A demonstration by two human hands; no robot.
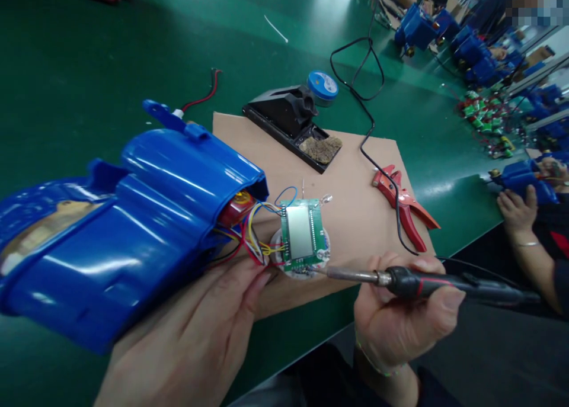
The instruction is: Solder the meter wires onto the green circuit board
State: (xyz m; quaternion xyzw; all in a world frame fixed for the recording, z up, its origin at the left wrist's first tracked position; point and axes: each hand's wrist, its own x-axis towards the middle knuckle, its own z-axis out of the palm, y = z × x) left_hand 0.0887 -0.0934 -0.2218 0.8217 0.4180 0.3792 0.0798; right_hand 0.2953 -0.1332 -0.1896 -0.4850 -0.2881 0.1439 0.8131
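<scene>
In my right hand (404, 318) is a soldering iron (427, 284), its tip at the lower edge of a green circuit board (316, 241) with a grey LCD screen (300, 232). The board rests on a round whitish piece (275, 250). Coloured wires (251, 232) run from the board into the open end of a glossy blue plastic housing (178, 199). My left hand (191, 330) lies along the housing's near side, thumb and fingers pinched at a red wire by the board's lower left corner. Its fingertips partly hide that wire.
On a cardboard sheet (351, 188) sit a black iron stand (280, 114) with a brown sponge (322, 149) and red-handled wire strippers (404, 205). Behind is a blue-lidded solder paste tin (323, 87). The iron's black cord (371, 122) crosses the strippers. Co-workers handle blue housings at right.
</scene>
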